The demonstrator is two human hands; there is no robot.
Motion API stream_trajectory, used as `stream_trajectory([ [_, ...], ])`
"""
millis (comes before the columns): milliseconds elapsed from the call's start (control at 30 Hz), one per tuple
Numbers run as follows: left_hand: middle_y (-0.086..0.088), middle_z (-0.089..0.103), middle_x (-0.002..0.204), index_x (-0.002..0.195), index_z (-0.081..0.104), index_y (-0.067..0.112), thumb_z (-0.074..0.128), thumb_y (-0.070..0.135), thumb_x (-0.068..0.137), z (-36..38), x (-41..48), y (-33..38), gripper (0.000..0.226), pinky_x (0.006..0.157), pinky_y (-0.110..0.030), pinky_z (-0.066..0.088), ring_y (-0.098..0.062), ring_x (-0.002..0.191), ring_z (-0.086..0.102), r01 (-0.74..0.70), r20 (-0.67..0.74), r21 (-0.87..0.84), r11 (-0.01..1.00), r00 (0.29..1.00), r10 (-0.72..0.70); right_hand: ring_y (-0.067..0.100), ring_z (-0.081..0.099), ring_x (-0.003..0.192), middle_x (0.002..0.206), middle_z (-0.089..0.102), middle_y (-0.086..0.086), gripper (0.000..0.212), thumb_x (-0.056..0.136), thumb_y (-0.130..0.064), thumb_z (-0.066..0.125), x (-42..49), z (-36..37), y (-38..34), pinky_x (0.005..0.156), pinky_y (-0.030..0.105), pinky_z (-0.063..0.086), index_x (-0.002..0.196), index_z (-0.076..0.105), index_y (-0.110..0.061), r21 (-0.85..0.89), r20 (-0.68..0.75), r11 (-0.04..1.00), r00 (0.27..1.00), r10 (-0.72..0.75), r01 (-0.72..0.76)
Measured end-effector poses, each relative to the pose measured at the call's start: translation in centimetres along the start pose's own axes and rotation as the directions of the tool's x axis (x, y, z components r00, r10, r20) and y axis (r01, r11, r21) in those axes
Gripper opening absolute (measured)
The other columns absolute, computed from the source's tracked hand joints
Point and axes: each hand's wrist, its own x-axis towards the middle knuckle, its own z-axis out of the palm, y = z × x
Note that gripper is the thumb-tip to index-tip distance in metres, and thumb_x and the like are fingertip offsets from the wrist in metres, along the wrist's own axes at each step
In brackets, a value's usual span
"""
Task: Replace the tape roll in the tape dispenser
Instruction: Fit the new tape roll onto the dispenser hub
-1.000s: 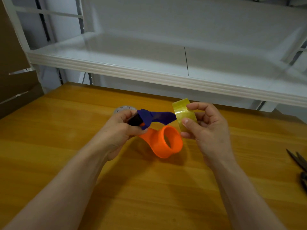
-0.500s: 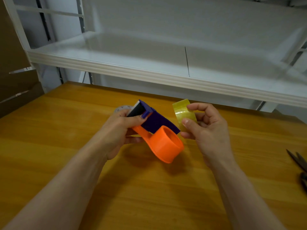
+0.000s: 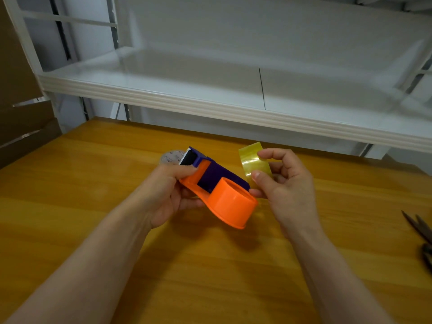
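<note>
Turning in the left hand (image 3: pixel 163 197), the tape dispenser (image 3: pixel 217 176) is now pointing its toothed blade (image 3: pixel 185 156) up and away to the left, where a second ago its purple part was reaching sideways toward the roll. The tape roll (image 3: pixel 251 160) is staying in about the same spot as before, up in the right hand (image 3: pixel 289 190).

That left hand is gripping the dispenser by its narrow orange neck, fingers curling over the top and the thumb going underneath, and is holding it clear of the wooden table (image 3: pixel 210 277). The dispenser is tilting, with its orange drum (image 3: pixel 230 206) hanging at the lower right and the drum's open mouth facing up toward the right hand.

The right hand is pinching the yellow tape roll on edge, the thumb pressing the near side and the forefinger hooking over the top. The roll is sitting just beside the drum, above and behind it, and is not yet on it.

Behind the left knuckles a pale round disc (image 3: pixel 169 157) is lying on the table; it is possibly a spent tape core, though its printing is too small to read. Scissors (image 3: pixel 419 228) are lying at the table's right edge, well apart from both hands. A white shelf (image 3: pixel 187 101) is running across above the far side of the table, and brown cardboard (image 3: pixel 23 132) is leaning at the left.
</note>
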Motion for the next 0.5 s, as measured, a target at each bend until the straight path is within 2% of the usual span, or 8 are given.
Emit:
stream_trajectory([
  [133, -0.012, 0.075, 0.085, 0.114, 0.063, 0.002, 0.065, 0.018, 0.074, 0.0, -0.1, 0.1, 0.043, 0.065, -0.037, 0.065, -0.019, 0.067, 0.074, -0.011, 0.043, -0.062, 0.998, 0.999, 0.014, 0.016, 0.068, 0.099, 0.117, 0.061, -0.004, 0.034, 0.091, -0.007, 0.067, -0.4, 0.7, 0.4, 0.065, 0.03, 0.063, 0.109, 0.061, -0.035, -0.092, -0.042, 0.996, 0.999, -0.009, 0.005],
  [300, -0.012, 0.078, 0.096, 0.122, 0.06, 0.009, 0.067, 0.009, 0.078, 0.4, -0.1, 0.2, 0.045, 0.08, -0.042, 0.064, -0.02, 0.083, 0.078, -0.054, 0.081, -0.105, 0.993, 0.995, 0.063, 0.014, 0.066, 0.106, 0.115, 0.056, -0.013, 0.032, 0.095, -0.011, 0.064, -0.8, 1.1, 0.6, 0.07, 0.031, 0.064, 0.111, 0.059, -0.037, -0.1, -0.101, 0.995, 0.994, -0.027, 0.017],
  [367, -0.01, 0.079, 0.1, 0.119, 0.061, 0.014, 0.068, 0.008, 0.075, 0.7, -0.2, 0.3, 0.045, 0.084, -0.041, 0.063, -0.02, 0.088, 0.078, -0.078, 0.08, -0.105, 0.991, 0.993, 0.086, 0.016, 0.065, 0.11, 0.118, 0.057, -0.009, 0.032, 0.095, -0.011, 0.064, -0.8, 1.2, 0.6, 0.07, 0.031, 0.064, 0.109, 0.06, -0.039, -0.098, -0.117, 0.995, 0.993, -0.033, 0.022],
  [433, -0.012, 0.077, 0.113, 0.121, 0.062, 0.015, 0.069, 0.012, 0.075, 0.8, -0.3, 0.3, 0.046, 0.09, -0.045, 0.059, -0.025, 0.106, 0.075, -0.091, 0.089, -0.097, 0.991, 0.991, 0.1, 0.017, 0.063, 0.112, 0.121, 0.057, -0.003, 0.033, 0.095, -0.012, 0.064, -0.8, 1.3, 0.6, 0.07, 0.031, 0.064, 0.106, 0.059, -0.043, -0.106, -0.12, 0.994, 0.992, -0.033, 0.021],
  [500, -0.014, 0.076, 0.118, 0.124, 0.061, 0.013, 0.07, 0.014, 0.076, 0.9, -0.3, 0.2, 0.049, 0.093, -0.047, 0.058, -0.027, 0.112, 0.072, -0.102, 0.084, -0.092, 0.99, 0.99, 0.11, 0.016, 0.064, 0.11, 0.122, 0.057, -0.002, 0.035, 0.095, -0.013, 0.064, -0.8, 1.3, 0.4, 0.07, 0.031, 0.064, 0.104, 0.057, -0.046, -0.109, -0.118, 0.994, 0.993, -0.032, 0.019],
])
